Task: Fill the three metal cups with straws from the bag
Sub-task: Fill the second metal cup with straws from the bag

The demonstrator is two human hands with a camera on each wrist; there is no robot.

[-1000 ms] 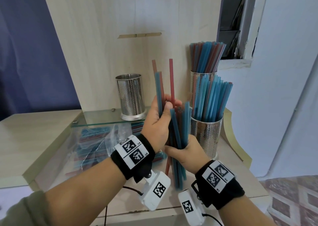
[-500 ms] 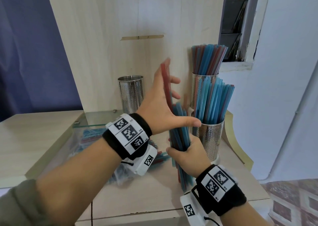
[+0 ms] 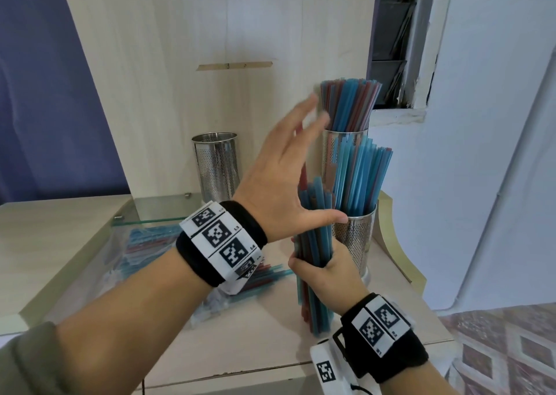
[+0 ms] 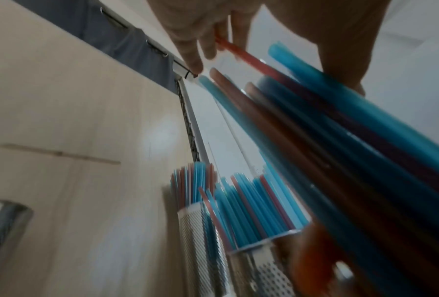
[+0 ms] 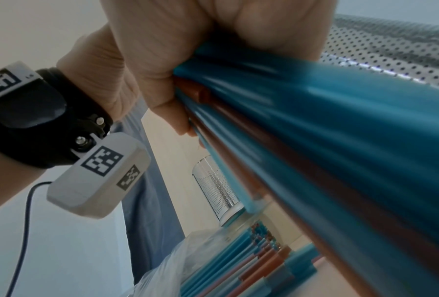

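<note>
My right hand (image 3: 326, 269) grips an upright bundle of blue and red straws (image 3: 316, 214) low down, in front of the front metal cup (image 3: 356, 238). My left hand (image 3: 279, 181) is open with spread, blurred fingers beside the bundle's top, its thumb across the straws. One red straw (image 4: 241, 52) runs up between the straight fingers (image 4: 195, 40). The front cup and the back cup (image 3: 346, 141) are packed with straws. The third cup (image 3: 215, 165) stands empty on the glass shelf (image 3: 162, 211). The bundle (image 5: 315, 120) fills the right wrist view.
The clear plastic bag (image 3: 144, 244) with several straws lies on the wooden table (image 3: 60, 229) under the glass shelf, left of my hands. A wooden back panel (image 3: 210, 33) rises behind the cups. The table ends close on the right by a white wall (image 3: 481, 123).
My left hand let go of the straws it gripped, opened flat and rose beside the bundle's top. My right hand kept its grip low on the bundle.
</note>
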